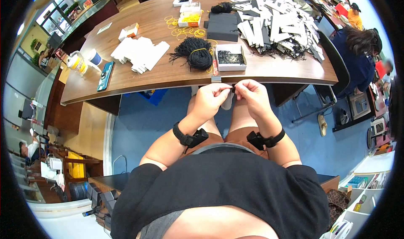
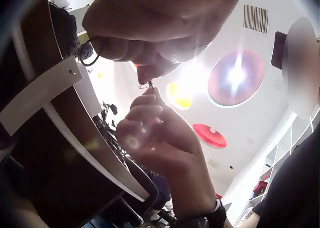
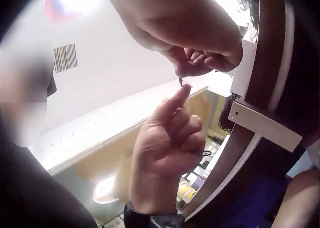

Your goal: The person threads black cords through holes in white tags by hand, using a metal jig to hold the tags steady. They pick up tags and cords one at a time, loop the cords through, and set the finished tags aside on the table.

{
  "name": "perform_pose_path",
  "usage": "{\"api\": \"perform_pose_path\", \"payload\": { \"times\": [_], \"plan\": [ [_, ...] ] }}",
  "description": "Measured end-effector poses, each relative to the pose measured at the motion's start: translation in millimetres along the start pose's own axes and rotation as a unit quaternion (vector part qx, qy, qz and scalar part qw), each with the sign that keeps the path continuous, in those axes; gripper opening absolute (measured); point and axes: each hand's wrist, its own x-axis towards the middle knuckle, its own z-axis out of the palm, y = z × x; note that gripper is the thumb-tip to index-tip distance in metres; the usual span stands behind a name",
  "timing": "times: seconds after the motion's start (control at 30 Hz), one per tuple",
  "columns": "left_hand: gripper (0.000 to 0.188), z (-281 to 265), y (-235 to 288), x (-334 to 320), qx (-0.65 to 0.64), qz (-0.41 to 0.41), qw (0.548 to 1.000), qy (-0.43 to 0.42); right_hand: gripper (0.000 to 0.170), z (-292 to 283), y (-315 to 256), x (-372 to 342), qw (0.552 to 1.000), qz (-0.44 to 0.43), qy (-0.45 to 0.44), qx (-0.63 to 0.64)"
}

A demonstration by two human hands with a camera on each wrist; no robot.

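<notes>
Just in front of the table edge, my left hand (image 1: 211,98) and right hand (image 1: 253,96) meet fingertip to fingertip. Between them is a thin black cord (image 3: 181,81), pinched by thumb and finger on both sides. A small thin wire pin (image 2: 144,87) shows at the cord in the left wrist view. One loop of the black cord (image 2: 90,63) sticks out of the left hand's curled fingers. Most of the cord is hidden in the hands. Beyond them, a pale tag with a hole (image 2: 42,95) juts over the table edge.
On the table (image 1: 147,81) lie a black cord bundle (image 1: 198,58), a white box (image 1: 231,67) of small black pieces, white tags (image 1: 141,53), a large heap of black and white tags (image 1: 277,24), yellow cords (image 1: 172,26) and a phone (image 1: 105,76). A person (image 1: 357,53) sits at right.
</notes>
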Motion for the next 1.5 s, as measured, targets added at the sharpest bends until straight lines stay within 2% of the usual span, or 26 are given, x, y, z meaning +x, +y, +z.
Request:
{"api": "perform_pose_path", "payload": {
  "times": [0.1, 0.2, 0.23, 0.33, 0.4, 0.47, 0.5, 0.53, 0.6, 0.63, 0.67, 0.7, 0.73, 0.77, 0.8, 0.83, 0.87, 0.93, 1.0, 1.03, 1.13, 1.23, 1.33, 1.37, 1.47, 1.5],
  "plan": [
    [0.013, -1.3, 0.0, 1.2, 0.099, -0.004, 0.995, 0.009, 0.009, -4.7, 7.2, -3.1, 0.993, 0.070, 0.004, 0.097],
    [0.010, -2.6, -10.1, 2.3, 0.060, 0.011, 0.998, 0.014, 0.014, -10.2, 13.9, -2.2, 0.971, 0.151, -0.021, 0.182],
    [0.010, -4.1, -11.5, 2.7, 0.056, 0.013, 0.998, 0.013, 0.019, -9.7, 6.6, -1.4, 0.968, 0.153, -0.023, 0.197],
    [0.010, -7.9, -5.4, 0.7, 0.058, 0.016, 0.998, 0.022, 0.025, -8.2, -3.9, 4.5, 0.997, 0.032, 0.017, 0.064],
    [0.010, -4.7, 4.8, -0.1, 0.076, 0.016, 0.997, 0.031, 0.022, 0.4, -8.7, 4.6, 0.998, -0.018, -0.032, -0.043],
    [0.010, -3.9, 3.7, 0.2, 0.082, 0.025, 0.996, 0.023, 0.019, 8.0, -6.4, 4.0, 0.984, -0.062, -0.063, -0.154],
    [0.010, -3.7, 3.1, -0.3, 0.085, 0.029, 0.996, 0.019, 0.012, 10.4, -8.5, 4.7, 0.979, -0.038, -0.044, -0.195],
    [0.009, -4.7, 3.5, -2.2, 0.104, 0.036, 0.994, 0.026, 0.011, 13.7, -10.6, 3.9, 0.969, -0.062, -0.052, -0.235],
    [0.010, -3.8, 5.5, -5.2, 0.131, 0.059, 0.989, 0.032, 0.009, 14.4, -20.1, 1.6, 0.938, -0.112, -0.058, -0.323],
    [0.011, -6.4, 4.1, -5.5, 0.158, 0.055, 0.986, 0.017, 0.008, 15.9, -26.4, -1.4, 0.924, -0.110, -0.079, -0.356],
    [0.012, -7.2, 7.3, -9.4, 0.180, 0.027, 0.983, 0.004, 0.008, 13.8, -19.2, -3.9, 0.934, -0.092, -0.083, -0.334],
    [0.014, -10.1, 8.6, -10.7, 0.215, 0.051, 0.975, -0.013, 0.008, 10.6, -8.0, -4.4, 0.929, -0.106, -0.077, -0.347],
    [0.014, -16.0, -3.7, -9.8, 0.220, 0.059, 0.973, -0.035, 0.009, 5.2, 7.4, -3.9, 0.930, -0.108, -0.089, -0.339],
    [0.014, -22.5, -14.6, -9.2, 0.189, 0.026, 0.980, -0.061, 0.010, 8.4, 9.9, -8.3, 0.932, -0.101, -0.086, -0.337],
    [0.013, -28.0, -28.7, -6.6, 0.135, 0.027, 0.987, -0.083, 0.011, 6.3, 17.7, -6.8, 0.892, -0.181, -0.107, -0.401],
    [0.010, -30.5, -28.8, -11.4, 0.136, -0.027, 0.987, -0.076, 0.014, 16.5, 6.6, -14.2, 0.892, -0.170, -0.116, -0.402],
    [0.008, -32.0, -27.6, -14.2, 0.076, -0.059, 0.991, -0.087, 0.016, 18.2, 11.7, -16.9, 0.901, -0.163, -0.120, -0.385],
    [0.010, -27.2, -17.2, -18.7, 0.026, -0.116, 0.990, -0.072, 0.015, 17.7, 17.9, -16.7, 0.876, -0.206, -0.108, -0.423],
    [0.010, -31.1, -6.0, -15.3, -0.028, -0.198, 0.977, -0.074, 0.013, 15.5, 14.4, -18.0, 0.869, -0.202, -0.085, -0.444],
    [0.011, -31.9, -7.1, -14.8, -0.050, -0.203, 0.977, -0.052, 0.012, 13.6, 9.9, -15.2, 0.864, -0.203, -0.073, -0.455],
    [0.010, -40.1, -8.2, -19.5, -0.031, -0.170, 0.984, -0.033, 0.010, 9.3, 11.3, -16.4, 0.894, -0.132, -0.033, -0.427],
    [0.009, -42.2, -17.8, -22.6, 0.040, -0.122, 0.991, -0.037, 0.012, 1.2, 17.4, -15.8, 0.882, -0.107, -0.063, -0.455],
    [0.008, -37.0, -22.1, -22.0, 0.065, -0.100, 0.991, -0.064, 0.016, 13.1, 11.2, -11.0, 0.833, -0.305, -0.047, -0.459],
    [0.008, -35.7, -21.8, -20.9, 0.065, -0.097, 0.990, -0.074, 0.020, 16.8, 9.2, -8.9, 0.893, -0.212, -0.106, -0.382],
    [0.008, -38.0, -10.0, -16.3, -0.084, -0.186, 0.977, -0.059, 0.020, 22.6, 8.0, -5.0, 0.919, -0.078, -0.139, -0.361],
    [0.008, -42.2, -15.2, -16.0, -0.105, -0.202, 0.971, -0.069, 0.017, 22.4, 9.9, -2.9, 0.915, -0.086, -0.144, -0.366]
  ]
}}
